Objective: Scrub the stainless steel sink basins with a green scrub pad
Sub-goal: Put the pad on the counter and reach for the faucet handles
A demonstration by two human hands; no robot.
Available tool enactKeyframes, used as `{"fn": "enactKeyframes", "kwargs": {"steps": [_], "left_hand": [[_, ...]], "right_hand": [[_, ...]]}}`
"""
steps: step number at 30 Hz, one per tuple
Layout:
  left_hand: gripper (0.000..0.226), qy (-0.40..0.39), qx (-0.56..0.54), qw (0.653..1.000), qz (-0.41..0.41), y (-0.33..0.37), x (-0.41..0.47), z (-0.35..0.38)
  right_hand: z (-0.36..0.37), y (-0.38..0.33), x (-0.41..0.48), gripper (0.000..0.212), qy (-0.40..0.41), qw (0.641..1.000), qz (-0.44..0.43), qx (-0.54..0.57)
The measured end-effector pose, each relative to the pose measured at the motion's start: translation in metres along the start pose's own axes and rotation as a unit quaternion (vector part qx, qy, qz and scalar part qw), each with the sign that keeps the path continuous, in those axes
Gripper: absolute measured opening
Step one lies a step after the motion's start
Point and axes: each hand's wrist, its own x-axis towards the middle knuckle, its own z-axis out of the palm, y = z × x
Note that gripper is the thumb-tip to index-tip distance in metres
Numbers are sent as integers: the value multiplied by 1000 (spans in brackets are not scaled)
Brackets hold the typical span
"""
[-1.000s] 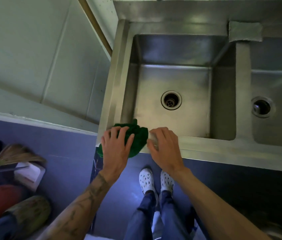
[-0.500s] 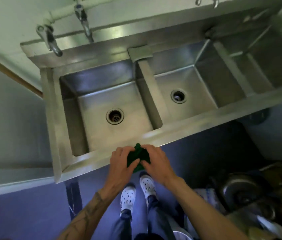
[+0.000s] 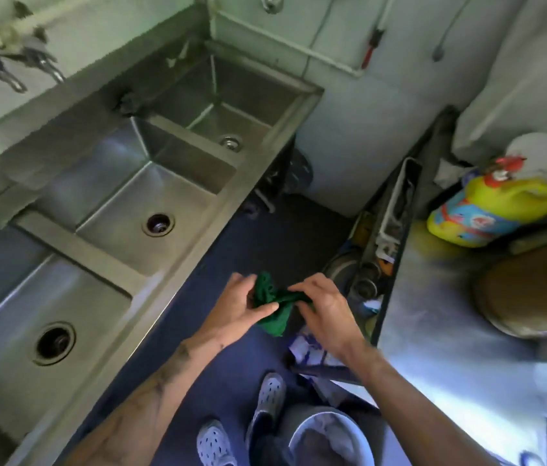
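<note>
Whereas the green scrub pad [image 3: 270,307] lay on the sink rim [image 3: 161,290] a second ago, left hand [image 3: 235,311] and right hand [image 3: 326,311] now each have a pinching grip on it, at three o'clock of the sink basins [image 3: 114,203]; scrubbing judged paused.

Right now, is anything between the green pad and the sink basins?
The left hand and right hand hold the green pad over the floor beside the sink's front rim; nothing visible blocks the basins.

My left hand [image 3: 240,314] and right hand [image 3: 327,312] hide much of the green scrub pad [image 3: 274,322]. Behind the sink [image 3: 198,250], the taps [image 3: 13,72] smear into blur on my feed; its nearest basin [image 3: 90,307] runs out of view.
</note>
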Motion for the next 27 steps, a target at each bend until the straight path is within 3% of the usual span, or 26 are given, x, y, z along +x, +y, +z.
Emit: {"fn": "enactKeyframes", "kwargs": {"steps": [6, 13, 18, 22, 27], "left_hand": [[52, -35, 20, 994, 100, 111, 100, 78], [36, -62, 22, 981, 181, 212, 182, 147], [32, -75, -16, 974, 212, 249, 204, 186], [43, -122, 13, 974, 190, 230, 198, 212], [34, -179, 85, 973, 115, 188, 195, 228]], "right_hand": [[-97, 91, -6, 41, 123, 986, 104, -37], [-192, 177, -2, 40, 227, 959, 138, -93], [-218, 218, -11, 47, 295, 936, 150, -119], [-195, 235, -39, 49, 272, 936, 183, -128], [-156, 251, -67, 51, 207, 932, 263, -139]]}}
